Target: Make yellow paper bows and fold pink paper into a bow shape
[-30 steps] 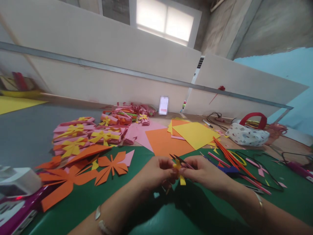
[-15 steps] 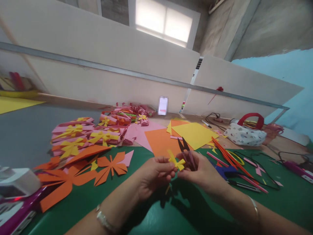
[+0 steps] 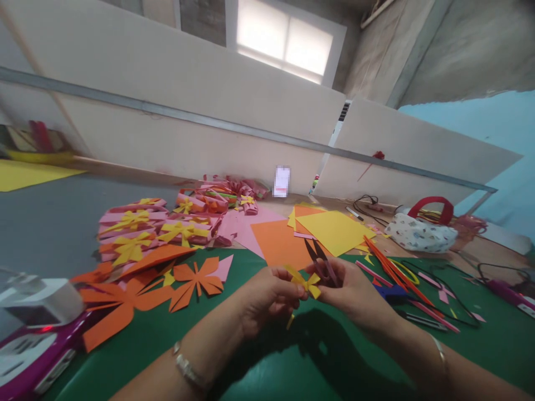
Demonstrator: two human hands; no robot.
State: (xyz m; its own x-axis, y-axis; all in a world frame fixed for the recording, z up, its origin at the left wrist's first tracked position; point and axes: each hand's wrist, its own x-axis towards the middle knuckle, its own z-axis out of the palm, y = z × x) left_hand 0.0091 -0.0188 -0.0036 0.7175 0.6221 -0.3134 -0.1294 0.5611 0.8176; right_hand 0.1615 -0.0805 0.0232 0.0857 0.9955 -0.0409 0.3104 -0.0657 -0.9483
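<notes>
Between my two hands, above the green mat (image 3: pixel 267 367), is a small yellow paper bow (image 3: pixel 308 285). My left hand (image 3: pixel 267 298) is closed, pinching the bow between thumb and finger. A thin yellow strip end hangs below those fingers. My right hand (image 3: pixel 349 287) is wrapped around a pair of scissors (image 3: pixel 321 263), whose dark blades point up and away, slightly parted. Its fingertips are close to the bow's right side; whether they touch it I cannot tell.
Orange paper cutouts (image 3: pixel 134 298) and pink bundles with yellow bows (image 3: pixel 134 245) lie at left. Orange (image 3: pixel 280 242) and yellow sheets (image 3: pixel 334 228) sit ahead. At right are paper strips (image 3: pixel 397 273), a cutter (image 3: pixel 430 321), cables and a patterned pouch (image 3: pixel 420 231). A purple power strip (image 3: pixel 37 356) stands near left.
The bow has turned a little in my left fingers and sits slightly lower and to the right. The whole view has shifted slightly. Both hands keep their holds.
</notes>
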